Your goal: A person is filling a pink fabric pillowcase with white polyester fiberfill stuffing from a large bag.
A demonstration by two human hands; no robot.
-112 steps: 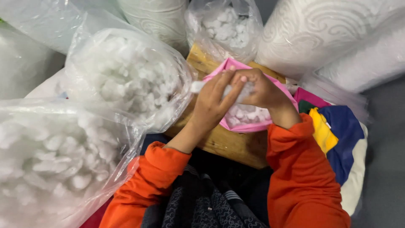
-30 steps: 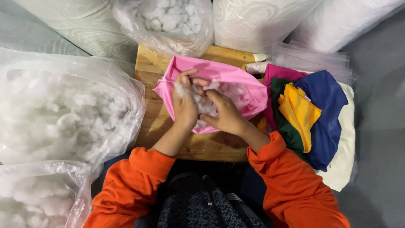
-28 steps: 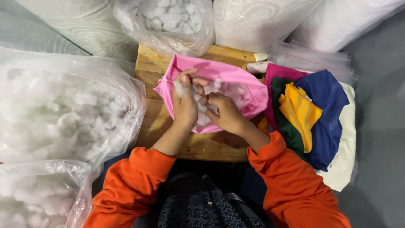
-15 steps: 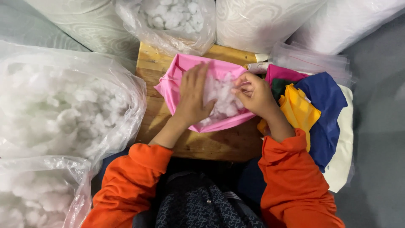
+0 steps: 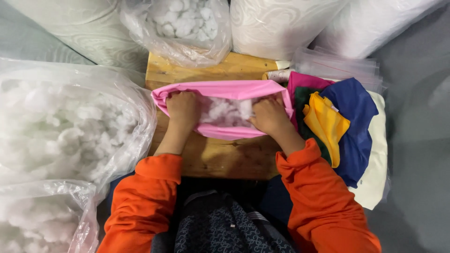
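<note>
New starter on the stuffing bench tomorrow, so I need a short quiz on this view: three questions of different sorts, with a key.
1. True or false: both hands are pressed into the open mouth of the pink fabric cover.
2. Multiple choice: the white fibre stuffing showing between the left hand and the right hand lies A) inside the cover, B) on the yellow cloth, C) on the floor.
3. Fill in: the cover rests on a ____ board.

Key: 1 true; 2 A; 3 wooden.
</note>
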